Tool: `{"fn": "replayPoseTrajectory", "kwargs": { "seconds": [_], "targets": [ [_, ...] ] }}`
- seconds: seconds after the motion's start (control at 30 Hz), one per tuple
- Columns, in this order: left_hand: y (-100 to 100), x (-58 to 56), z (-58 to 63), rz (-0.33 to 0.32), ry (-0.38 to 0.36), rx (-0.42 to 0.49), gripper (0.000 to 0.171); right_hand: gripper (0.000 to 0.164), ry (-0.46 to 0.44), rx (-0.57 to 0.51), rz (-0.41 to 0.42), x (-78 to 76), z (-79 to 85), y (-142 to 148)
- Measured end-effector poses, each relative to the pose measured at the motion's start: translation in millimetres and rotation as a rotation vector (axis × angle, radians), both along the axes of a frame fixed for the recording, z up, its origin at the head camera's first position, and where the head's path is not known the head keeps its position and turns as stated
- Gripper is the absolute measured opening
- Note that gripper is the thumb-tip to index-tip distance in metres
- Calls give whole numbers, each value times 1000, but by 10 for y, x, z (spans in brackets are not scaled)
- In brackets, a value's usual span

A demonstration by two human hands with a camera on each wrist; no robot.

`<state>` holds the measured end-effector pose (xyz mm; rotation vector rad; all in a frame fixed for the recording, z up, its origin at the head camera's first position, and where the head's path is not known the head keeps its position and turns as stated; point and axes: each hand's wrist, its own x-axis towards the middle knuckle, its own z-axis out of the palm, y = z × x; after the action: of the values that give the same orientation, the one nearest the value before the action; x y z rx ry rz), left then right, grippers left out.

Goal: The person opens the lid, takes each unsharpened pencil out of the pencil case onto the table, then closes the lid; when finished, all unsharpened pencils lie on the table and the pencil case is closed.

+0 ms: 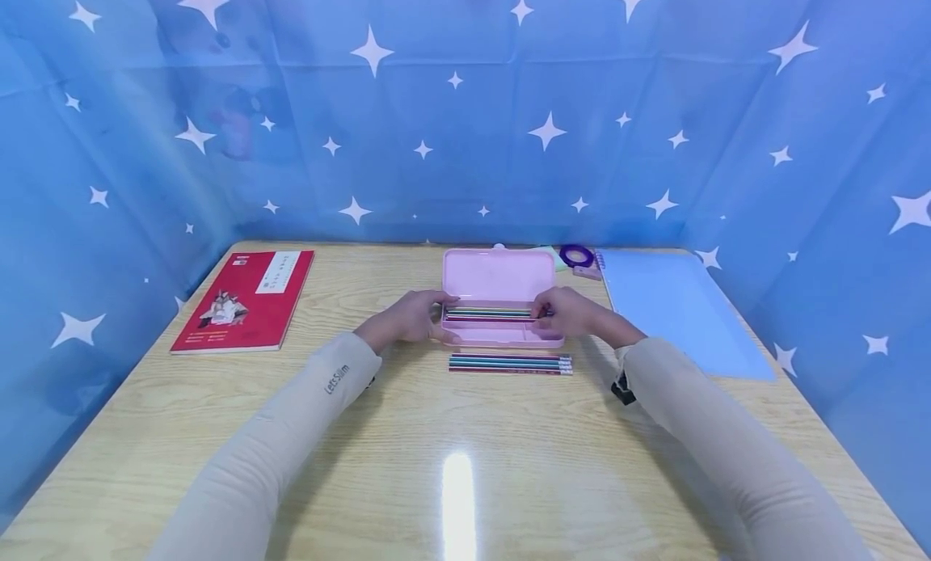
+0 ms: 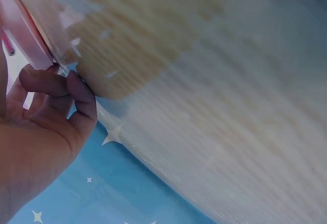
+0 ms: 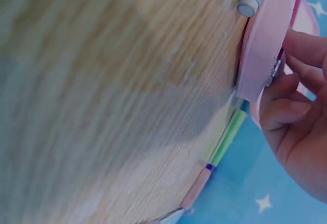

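Note:
A pink pencil case [image 1: 499, 274] lies with its lid raised, and several pencils [image 1: 487, 312] are inside it. My left hand [image 1: 417, 316] grips the left end of the case; in the left wrist view its fingers curl at the case's corner. At the right end, my right hand [image 1: 571, 312] reaches into the case and pinches pencil ends. The right wrist view shows a metal pencil ferrule [image 3: 275, 71] by the fingertips; how many pencils are held is hidden. Just in front of the case, several more pencils [image 1: 509, 363] lie side by side, white erasers to the right.
A red book [image 1: 243, 302] lies at the table's left. To the right is a blue spiral notebook [image 1: 680, 314]. A purple tape roll [image 1: 577, 256], a small pinkish block [image 1: 587, 273] and something light green [image 1: 558, 258] sit behind the case. A starred blue curtain [image 1: 465, 141] surrounds the table.

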<state>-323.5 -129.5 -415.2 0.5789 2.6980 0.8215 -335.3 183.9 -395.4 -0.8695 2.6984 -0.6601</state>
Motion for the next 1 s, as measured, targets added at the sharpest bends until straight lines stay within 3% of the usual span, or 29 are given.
{"fn": "replayPoseTrajectory", "kwargs": {
  "seconds": [0.27, 0.53, 1.0],
  "targets": [
    [8, 21, 35, 2, -8, 4, 93, 5, 65, -108, -67, 108, 62, 103],
    [0, 34, 53, 7, -20, 3, 92, 4, 68, -159, -59, 417, 155, 262],
    [21, 38, 55, 10, -32, 15, 94, 7, 35, -175, 14, 899, 109, 354]
  ]
}}
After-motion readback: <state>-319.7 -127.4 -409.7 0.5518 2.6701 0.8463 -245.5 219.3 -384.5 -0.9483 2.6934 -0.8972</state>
